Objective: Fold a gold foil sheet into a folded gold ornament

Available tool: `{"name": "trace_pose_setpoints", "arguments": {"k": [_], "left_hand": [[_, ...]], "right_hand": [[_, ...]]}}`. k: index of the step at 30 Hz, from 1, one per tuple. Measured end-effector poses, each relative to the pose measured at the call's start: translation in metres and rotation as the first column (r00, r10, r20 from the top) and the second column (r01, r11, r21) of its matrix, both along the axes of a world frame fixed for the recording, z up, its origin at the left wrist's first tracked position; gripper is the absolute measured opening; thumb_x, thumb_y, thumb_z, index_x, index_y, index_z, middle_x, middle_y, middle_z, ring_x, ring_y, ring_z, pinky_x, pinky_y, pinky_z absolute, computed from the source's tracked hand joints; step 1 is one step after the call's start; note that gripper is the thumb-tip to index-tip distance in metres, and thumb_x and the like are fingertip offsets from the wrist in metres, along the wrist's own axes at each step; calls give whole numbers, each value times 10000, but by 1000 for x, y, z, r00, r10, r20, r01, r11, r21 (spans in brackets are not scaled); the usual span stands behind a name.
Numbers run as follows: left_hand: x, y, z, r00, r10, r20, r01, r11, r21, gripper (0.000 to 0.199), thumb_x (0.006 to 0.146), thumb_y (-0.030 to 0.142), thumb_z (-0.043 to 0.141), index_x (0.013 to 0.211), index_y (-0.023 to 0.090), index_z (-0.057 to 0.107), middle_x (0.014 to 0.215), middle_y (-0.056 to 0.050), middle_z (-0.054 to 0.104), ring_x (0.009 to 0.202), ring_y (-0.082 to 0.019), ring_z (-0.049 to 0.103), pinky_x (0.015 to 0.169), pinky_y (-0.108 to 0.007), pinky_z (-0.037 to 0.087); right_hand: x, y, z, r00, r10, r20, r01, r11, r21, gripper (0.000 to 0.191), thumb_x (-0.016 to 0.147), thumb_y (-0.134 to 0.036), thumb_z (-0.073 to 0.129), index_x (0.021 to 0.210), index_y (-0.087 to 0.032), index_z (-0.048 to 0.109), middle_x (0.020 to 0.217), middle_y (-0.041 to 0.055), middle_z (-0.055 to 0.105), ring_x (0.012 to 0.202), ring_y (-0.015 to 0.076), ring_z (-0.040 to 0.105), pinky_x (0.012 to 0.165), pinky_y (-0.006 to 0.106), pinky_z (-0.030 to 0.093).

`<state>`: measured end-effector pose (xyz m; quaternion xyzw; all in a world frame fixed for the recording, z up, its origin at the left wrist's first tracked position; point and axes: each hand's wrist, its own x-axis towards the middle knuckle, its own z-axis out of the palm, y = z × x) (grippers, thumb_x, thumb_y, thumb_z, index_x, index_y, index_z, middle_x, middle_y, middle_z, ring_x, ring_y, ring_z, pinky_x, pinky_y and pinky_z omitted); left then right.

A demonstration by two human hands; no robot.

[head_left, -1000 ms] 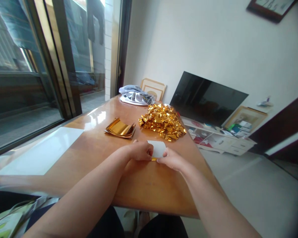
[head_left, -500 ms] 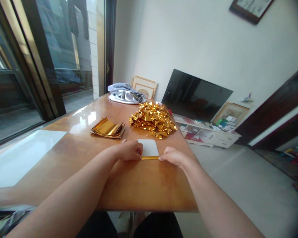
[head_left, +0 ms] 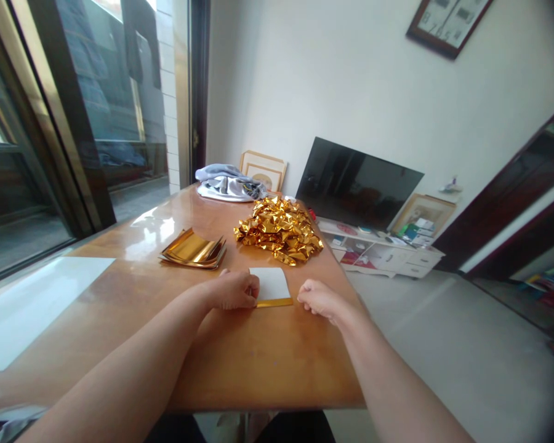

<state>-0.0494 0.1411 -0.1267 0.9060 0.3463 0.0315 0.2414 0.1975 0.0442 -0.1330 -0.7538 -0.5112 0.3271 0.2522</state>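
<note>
A sheet of gold foil paper lies white side up on the wooden table, its near edge folded over into a narrow gold strip. My left hand is closed on the sheet's left side, thumb at the fold. Just off the right end of that fold is my right hand, its fingers curled together, with a small gap between it and the paper. Beyond the left hand sits a stack of gold foil sheets. Behind the sheet rises a heap of folded gold foil pieces.
The table has its right edge beside my right forearm. Bundled cloth and a leaning picture frame are at the far end. A white sheet covers the left side. A television stands on a white cabinet.
My right hand has let go of the fold's right end and moved slightly right. The left hand stays on the sheet. The camera view has tilted up a little.
</note>
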Motion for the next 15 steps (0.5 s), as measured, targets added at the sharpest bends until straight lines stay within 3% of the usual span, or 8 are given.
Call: {"name": "trace_pose_setpoints", "arguments": {"k": [6,11,15], "left_hand": [[1,-1,0,1000,-20,-12,20,999,45,145,743,315,612,833,230,689,830,17,729,754,-176,627,778,-307,391],[0,0,-3,1000,-13,14,13,1000,14,157,726,308,621,840,230,696,809,14,717,724,-170,619,719,-290,395],[0,6,-8,989,50,138,-44,998,-42,158,738,283,593,853,217,678,796,7,694,704,-159,602,620,-251,381]], "right_hand": [[-9,-2,-9,983,157,-91,-149,985,90,198,743,-213,600,941,-195,595,614,-72,515,514,96,435,482,204,261],[-8,1,-20,982,185,-41,-179,976,121,65,739,-194,611,794,-190,577,592,-76,497,508,89,405,486,208,242],[-9,-3,-10,977,185,-109,-169,975,144,61,754,-222,605,763,-186,557,588,-73,475,517,89,386,490,210,235]]}}
